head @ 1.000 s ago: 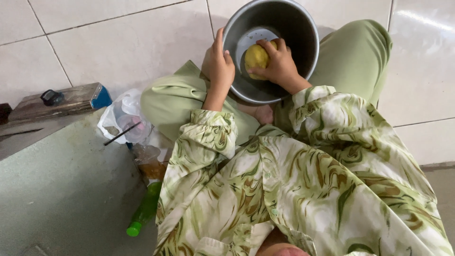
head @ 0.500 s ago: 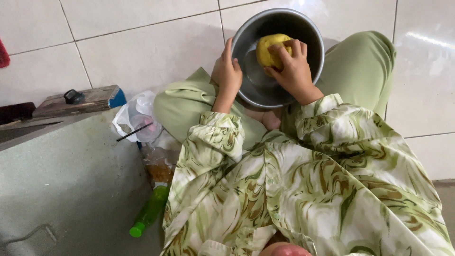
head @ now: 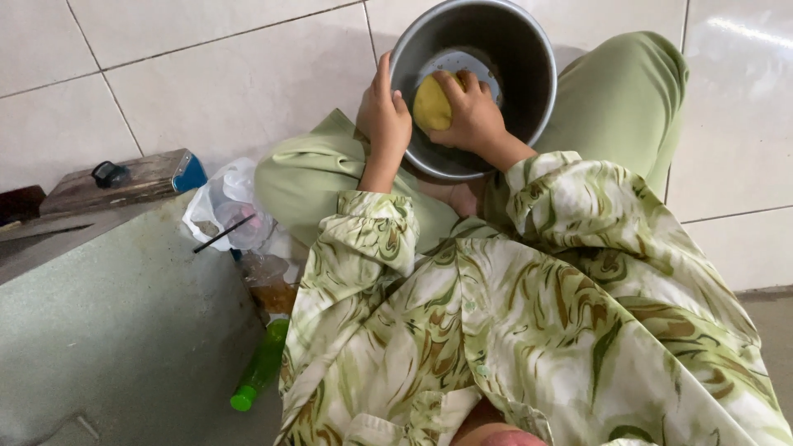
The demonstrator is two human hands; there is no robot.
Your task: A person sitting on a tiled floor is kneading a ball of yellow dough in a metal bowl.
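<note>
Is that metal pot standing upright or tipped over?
Tipped. The pot leans with its mouth toward the camera, so its inside bottom shows. The left hand grips its rim; the right hand holds a yellow sponge inside.

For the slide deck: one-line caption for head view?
Left hand steadies metal pot; right hand presses yellow sponge inside.

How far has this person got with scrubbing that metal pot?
In hand: the right hand presses a yellow sponge against the inner wall of the metal pot, while the left hand grips its rim. Done or left: no suds or dirt are clear enough to tell.
</note>
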